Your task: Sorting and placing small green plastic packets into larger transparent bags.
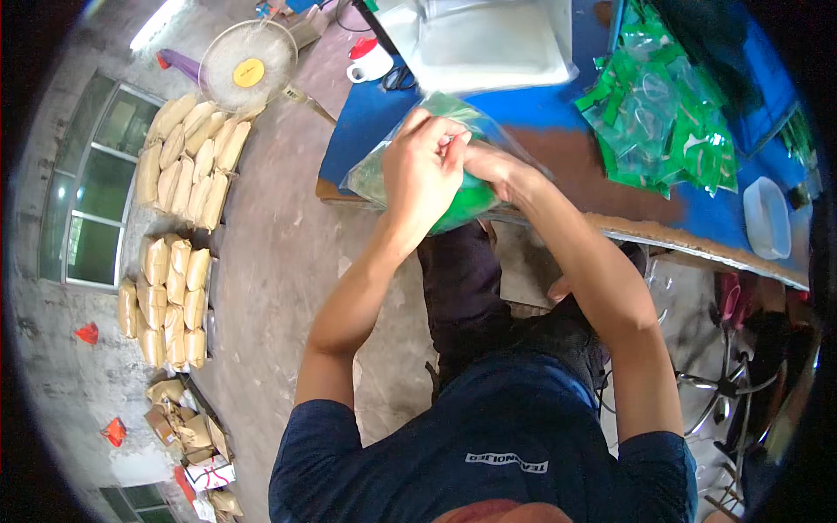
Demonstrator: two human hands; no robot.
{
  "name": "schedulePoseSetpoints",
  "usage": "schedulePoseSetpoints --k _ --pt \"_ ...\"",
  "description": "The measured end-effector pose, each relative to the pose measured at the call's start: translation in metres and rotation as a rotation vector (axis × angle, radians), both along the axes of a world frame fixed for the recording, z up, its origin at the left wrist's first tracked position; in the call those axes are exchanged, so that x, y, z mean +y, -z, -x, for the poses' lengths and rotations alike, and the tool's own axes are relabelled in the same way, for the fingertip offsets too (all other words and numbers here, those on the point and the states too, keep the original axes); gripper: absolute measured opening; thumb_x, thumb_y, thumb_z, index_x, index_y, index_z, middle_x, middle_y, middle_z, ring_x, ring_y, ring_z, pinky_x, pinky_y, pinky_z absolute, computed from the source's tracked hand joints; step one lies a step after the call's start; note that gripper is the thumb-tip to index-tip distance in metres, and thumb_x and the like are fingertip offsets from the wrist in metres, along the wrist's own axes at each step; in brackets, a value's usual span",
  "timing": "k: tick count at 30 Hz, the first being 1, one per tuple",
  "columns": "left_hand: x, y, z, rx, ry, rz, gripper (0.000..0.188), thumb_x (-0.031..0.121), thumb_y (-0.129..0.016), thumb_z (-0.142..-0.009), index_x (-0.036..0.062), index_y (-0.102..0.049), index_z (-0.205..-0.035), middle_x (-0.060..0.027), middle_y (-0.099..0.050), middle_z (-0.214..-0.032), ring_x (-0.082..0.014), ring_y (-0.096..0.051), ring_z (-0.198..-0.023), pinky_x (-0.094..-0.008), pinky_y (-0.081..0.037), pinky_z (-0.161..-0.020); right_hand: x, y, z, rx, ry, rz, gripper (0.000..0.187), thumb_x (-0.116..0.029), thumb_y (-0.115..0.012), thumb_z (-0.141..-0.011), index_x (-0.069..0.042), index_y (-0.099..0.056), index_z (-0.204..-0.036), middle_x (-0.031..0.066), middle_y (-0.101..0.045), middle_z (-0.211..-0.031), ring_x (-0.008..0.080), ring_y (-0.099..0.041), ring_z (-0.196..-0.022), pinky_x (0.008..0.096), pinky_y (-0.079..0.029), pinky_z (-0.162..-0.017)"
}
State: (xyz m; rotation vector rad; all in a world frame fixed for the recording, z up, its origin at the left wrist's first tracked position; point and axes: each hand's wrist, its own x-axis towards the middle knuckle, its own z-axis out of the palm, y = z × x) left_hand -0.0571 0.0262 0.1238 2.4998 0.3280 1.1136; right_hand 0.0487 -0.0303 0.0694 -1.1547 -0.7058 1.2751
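A clear plastic bag (pixel 467 206) with something bright green inside hangs at the table's near edge, in front of my body. My left hand (pixel 422 166) is closed at the top of the bag, with its fingers bent in a pinch. Right against it, my right hand (pixel 493 166) is closed on the bag too, and its fingertips are partly hidden behind the left hand. Clear film spreads out to both sides of my hands. What the green contents are, I cannot make out.
On the blue table (pixel 567 112) lie a stack of clear flat bags (pixel 488 48) and a heap of green packets (pixel 658 113). A white mug with red on top (pixel 370 63) and a translucent tub (pixel 767 218) stand there. Brown packages (pixel 179 166) and a fan (pixel 248 71) are at left.
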Motion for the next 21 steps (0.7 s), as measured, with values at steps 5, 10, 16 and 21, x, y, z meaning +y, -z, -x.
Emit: schedulePoseSetpoints --k 5,10,16,21 --pt "-0.015 -0.004 -0.007 -0.113 0.130 0.079 0.007 -0.002 -0.073 -0.081 0.0008 -0.069 -0.085 -0.0025 -0.055 -0.073 -0.0077 -0.048 -0.060 -0.0229 -0.042 -0.056 0.033 0.027 -0.026 -0.086 -0.154 -0.195 0.018 -0.033 -0.058 -0.094 -0.018 -0.068 -0.096 -0.0039 -0.065 -0.102 0.0099 -0.054 -0.097 0.0299 -0.043 -0.089" --pt "0.014 0.019 0.014 -0.083 0.041 0.129 0.007 0.001 -0.070 -0.080 0.0040 -0.064 -0.083 -0.0105 -0.060 -0.080 -0.0220 -0.063 -0.067 -0.0320 -0.051 -0.059 0.001 -0.005 0.031 0.417 0.079 0.123 0.046 -0.052 -0.035 -0.098 -0.021 -0.062 -0.119 0.0045 -0.059 -0.128 0.0183 -0.055 -0.118 0.0465 -0.042 -0.101" --pt "-0.014 0.029 -0.011 -0.132 0.122 0.125 0.007 0.003 -0.070 -0.081 0.0029 -0.064 -0.085 -0.0104 -0.061 -0.081 -0.0213 -0.067 -0.068 -0.0314 -0.054 -0.059 -0.030 0.027 0.012 0.239 0.210 0.115 0.051 -0.052 -0.037 -0.101 -0.013 -0.052 -0.130 0.0065 -0.056 -0.132 0.0194 -0.055 -0.120 0.0420 -0.050 -0.094" --pt "-0.012 0.011 -0.011 -0.251 0.116 0.088 0.008 0.001 -0.070 -0.081 0.0024 -0.063 -0.085 -0.0093 -0.060 -0.081 -0.0203 -0.064 -0.064 -0.0300 -0.051 -0.056 -0.004 0.024 -0.019 -0.079 0.099 -0.027 0.026 -0.031 -0.045 -0.101 -0.012 -0.059 -0.111 0.0035 -0.061 -0.109 0.0146 -0.057 -0.103 0.0332 -0.048 -0.087"
